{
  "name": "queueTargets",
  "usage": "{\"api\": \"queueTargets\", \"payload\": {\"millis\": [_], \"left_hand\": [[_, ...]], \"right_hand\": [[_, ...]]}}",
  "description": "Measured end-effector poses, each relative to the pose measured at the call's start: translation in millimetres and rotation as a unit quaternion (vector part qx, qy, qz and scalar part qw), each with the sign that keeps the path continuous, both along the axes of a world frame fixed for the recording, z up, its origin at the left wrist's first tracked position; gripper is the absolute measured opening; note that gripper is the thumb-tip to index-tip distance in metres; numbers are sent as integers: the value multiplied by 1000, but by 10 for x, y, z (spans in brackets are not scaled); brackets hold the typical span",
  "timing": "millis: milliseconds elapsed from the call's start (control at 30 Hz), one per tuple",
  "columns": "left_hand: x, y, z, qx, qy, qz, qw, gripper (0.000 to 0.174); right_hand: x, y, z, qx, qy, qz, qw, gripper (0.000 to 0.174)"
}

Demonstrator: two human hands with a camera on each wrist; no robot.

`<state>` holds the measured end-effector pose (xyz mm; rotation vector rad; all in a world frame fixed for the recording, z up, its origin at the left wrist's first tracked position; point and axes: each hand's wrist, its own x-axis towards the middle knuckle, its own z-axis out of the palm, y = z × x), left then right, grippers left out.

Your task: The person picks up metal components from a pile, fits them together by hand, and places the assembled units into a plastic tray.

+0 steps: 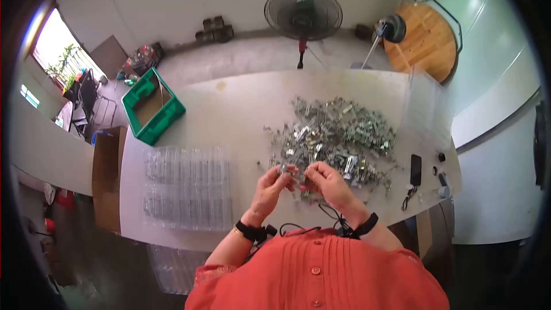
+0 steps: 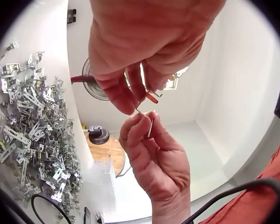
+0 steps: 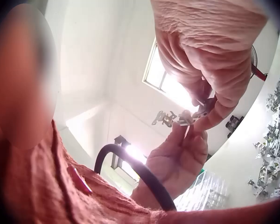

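Observation:
My left hand and right hand meet at the front of a heap of small metal brackets. Between the left thumb and fingers is a small bracket-like metal part, its cut-out end sticking out past the fingertips in the right wrist view. The right hand pinches a thin metal piece, seen edge-on in the left wrist view. The two sets of fingertips come together around these parts, and fingers hide much of the metal. Black straps with cameras circle both wrists.
Clear plastic trays lie left on the table, with a green crate behind. More clear plastic stands at the right, near a phone. Black cables hang by the wrists. A fan stands beyond the table.

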<state>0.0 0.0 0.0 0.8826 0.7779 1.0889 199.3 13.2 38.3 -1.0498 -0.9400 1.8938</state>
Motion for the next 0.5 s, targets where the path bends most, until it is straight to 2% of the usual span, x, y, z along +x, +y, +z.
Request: {"api": "queueTargets", "payload": {"millis": [67,100,167,200,233,300,433,500], "left_hand": [[-1,-89,110,3,-1,31,1000,26],[46,121,-98,10,-1,29,1000,26],[72,88,-60,31,-6,64,997,18],[62,98,-63,9,1,61,998,19],[52,94,-59,3,3,58,998,19],[44,74,-28,-45,-17,38,998,23],[77,43,32,-98,-31,47,994,25],[72,38,30,-120,14,47,992,25]], "right_hand": [[-20,-93,136,24,-8,-4,1000,12],[15,115,-99,31,-8,-5,999,12],[27,112,-168,105,-116,-39,987,15],[9,105,-90,110,-126,-53,985,16],[12,107,48,104,-126,-56,985,16],[29,111,269,42,-179,6,983,15],[-47,105,81,147,-168,-4,975,16],[-67,107,62,164,-174,-8,971,16]]}}
